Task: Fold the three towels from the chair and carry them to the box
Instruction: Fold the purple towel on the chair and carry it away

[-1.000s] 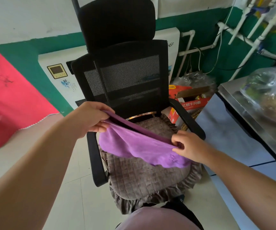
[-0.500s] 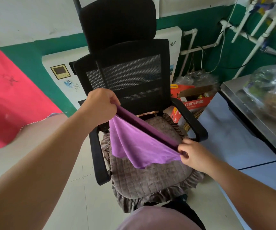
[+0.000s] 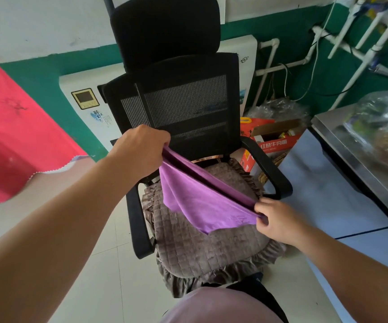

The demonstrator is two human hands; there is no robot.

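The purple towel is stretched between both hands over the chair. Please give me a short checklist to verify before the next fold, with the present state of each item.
1. Left hand grips one end of the purple towel: ok.
2. Right hand pinches the other end: ok.
3. Top edge between the hands is taut and straight: ok.
4. Hanging layers are even: not ok, the lower edge hangs slanted, with one corner lower.
5. Towel hangs free above the seat cushion: cannot tell, the lowest corner may touch it.
6. Other two towels accounted for: cannot tell, none is in view.
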